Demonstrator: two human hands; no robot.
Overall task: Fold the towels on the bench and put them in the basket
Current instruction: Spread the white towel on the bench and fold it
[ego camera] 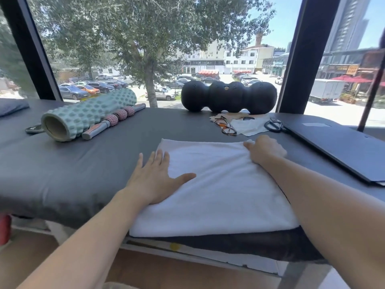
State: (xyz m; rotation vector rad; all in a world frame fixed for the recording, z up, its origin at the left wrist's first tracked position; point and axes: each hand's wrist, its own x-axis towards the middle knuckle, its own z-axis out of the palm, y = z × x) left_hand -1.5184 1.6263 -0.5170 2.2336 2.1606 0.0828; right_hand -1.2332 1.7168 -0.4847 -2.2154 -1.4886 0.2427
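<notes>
A white towel [220,184] lies folded in layers on the grey padded bench [62,176], reaching to the near edge. My left hand [155,180] lies flat on the towel's left side, fingers spread and palm down. My right hand [264,152] rests on the towel's far right corner with its fingers curled over the fabric there. No basket is in view.
At the back left lie a teal foam roller [87,116] and a pink-and-grey massage stick [113,120]. A black peanut-shaped roller [229,96] stands by the window. Glasses [226,126], a white cloth [250,127], scissors [275,124] and a dark laptop [337,144] occupy the right.
</notes>
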